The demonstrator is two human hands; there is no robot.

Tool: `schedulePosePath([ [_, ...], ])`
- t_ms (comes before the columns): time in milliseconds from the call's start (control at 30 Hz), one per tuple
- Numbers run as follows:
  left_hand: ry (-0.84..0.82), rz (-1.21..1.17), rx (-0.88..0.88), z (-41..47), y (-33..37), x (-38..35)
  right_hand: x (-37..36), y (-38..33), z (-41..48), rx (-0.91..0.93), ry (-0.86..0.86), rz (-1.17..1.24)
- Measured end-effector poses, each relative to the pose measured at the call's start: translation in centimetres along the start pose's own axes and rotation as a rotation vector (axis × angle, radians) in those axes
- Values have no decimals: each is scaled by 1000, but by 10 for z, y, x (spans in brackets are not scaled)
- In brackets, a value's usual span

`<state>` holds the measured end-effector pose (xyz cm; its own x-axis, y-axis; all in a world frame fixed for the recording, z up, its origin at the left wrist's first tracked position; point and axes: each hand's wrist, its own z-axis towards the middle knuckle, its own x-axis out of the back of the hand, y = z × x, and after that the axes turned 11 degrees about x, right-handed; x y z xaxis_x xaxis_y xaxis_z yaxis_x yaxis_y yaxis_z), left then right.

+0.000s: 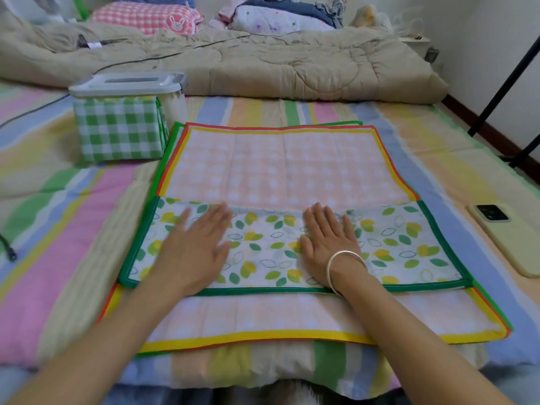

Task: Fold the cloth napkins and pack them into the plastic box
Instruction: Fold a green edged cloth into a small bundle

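The leaf-print napkin (263, 249) lies folded into a long band on the bed, its long axis running left to right across the view. Its green-bound edges run along the near side and both ends; the far side shows no binding, so the fold faces away from the person. It rests on an open pink checked napkin (277, 165) with a yellow border, and covers that napkin's middle part. Orange and green edges of more napkins show beneath the pink one at its sides.

Both hands lie flat, palm down, on the folded band with fingers straight, grasping nothing. The left hand (194, 249) presses left of centre and looks blurred. The right hand (330, 247) presses right of centre, with a silver bangle (344, 267) at the wrist.

The plastic box (128, 84) stands to the far left of the stack, just beside its corner, with a green checked napkin (119, 130) seen through its wall. All sit on a striped sheet (58, 214). A phone (508, 238) lies to the right, apart from the stack, and a beige quilt (263, 62) is bunched along the far side.
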<state>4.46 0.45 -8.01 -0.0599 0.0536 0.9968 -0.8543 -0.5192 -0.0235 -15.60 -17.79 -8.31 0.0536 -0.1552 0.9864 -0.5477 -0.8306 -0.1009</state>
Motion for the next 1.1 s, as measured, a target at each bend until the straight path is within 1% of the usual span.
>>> schedulePosePath([
  [67,10,31,118,-11,-44,2,0,1,1,2,3,2],
  [100,1,32,148,-15,-59,3,0,1,1,3,4,1],
  [233,-47,30,136,-20,-70,-2,-1,1,0,1,5,3],
  [367,36,121,129,-19,-65,1,-1,0,2,0,7,6],
  [467,85,287,155,-20,-49,20,-1,0,1,0,6,0],
  [533,87,259,178,-19,-27,37,0,0,1,2,4,2],
  [600,95,101,95,-17,5,50,-1,0,1,3,8,6],
  [667,36,-123,-21,-9,43,50,-1,1,1,3,12,12],
  [733,-35,-208,-97,6,82,44,-1,0,1,2,9,17],
  [800,-121,-182,-114,20,108,32,0,0,0,1,12,35],
  [867,-184,-125,-96,26,118,20,3,1,1,16,30,85],
  [967,-215,-42,-88,25,119,7,15,16,-1,26,26,244],
  [1000,-215,-34,-90,24,117,5,20,27,-4,3,6,249],
  [1100,-212,-20,-89,23,115,3,27,74,-25,-157,-11,84],
])
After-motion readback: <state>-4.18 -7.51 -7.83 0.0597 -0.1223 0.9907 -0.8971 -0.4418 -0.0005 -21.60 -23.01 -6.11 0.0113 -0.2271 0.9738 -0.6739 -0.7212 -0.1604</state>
